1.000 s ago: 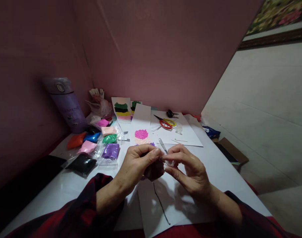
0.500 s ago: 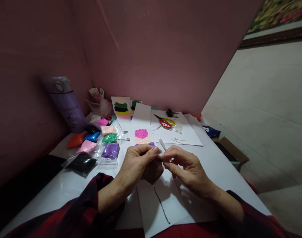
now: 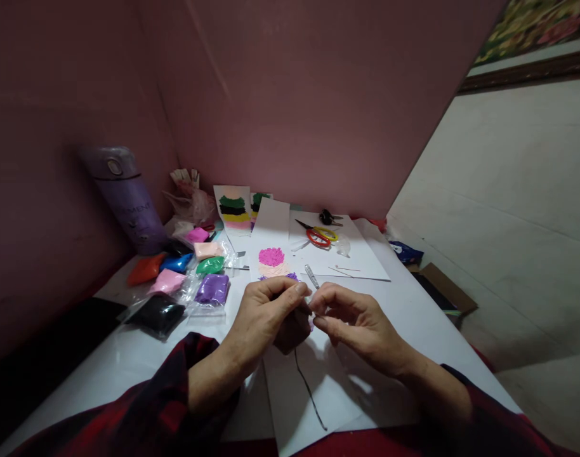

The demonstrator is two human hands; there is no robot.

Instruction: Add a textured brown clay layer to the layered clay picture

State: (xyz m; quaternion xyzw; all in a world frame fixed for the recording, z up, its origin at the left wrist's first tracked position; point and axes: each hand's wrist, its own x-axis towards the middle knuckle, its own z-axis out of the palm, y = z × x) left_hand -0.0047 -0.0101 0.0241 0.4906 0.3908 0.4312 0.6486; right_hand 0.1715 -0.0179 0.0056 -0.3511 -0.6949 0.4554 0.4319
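My left hand (image 3: 268, 314) is closed, its thumb pressed on the forefinger and the other fingers curled under. Close against it, my right hand (image 3: 354, 317) pinches with thumb and forefinger. Whatever lies between the fingertips is too small and dark to make out. Under both hands lies a white sheet of card (image 3: 290, 400) with a thin dark line (image 3: 311, 397) on its near part. Farther up the card are patches of clay in magenta (image 3: 271, 256) and pale peach (image 3: 275, 270), with purple (image 3: 292, 277) partly hidden behind my left hand.
Bagged clay in several colours, including purple (image 3: 212, 289) and black (image 3: 157, 314), lies at left beside a purple bottle (image 3: 128, 203). Scissors (image 3: 318, 236) rest on white paper (image 3: 370, 257) at the back. A small ridged tool (image 3: 311, 276) lies just beyond my hands.
My hands stay in nearly the same place. The curled fingers of my left hand have shifted slightly, and the right fingertips have moved a little.
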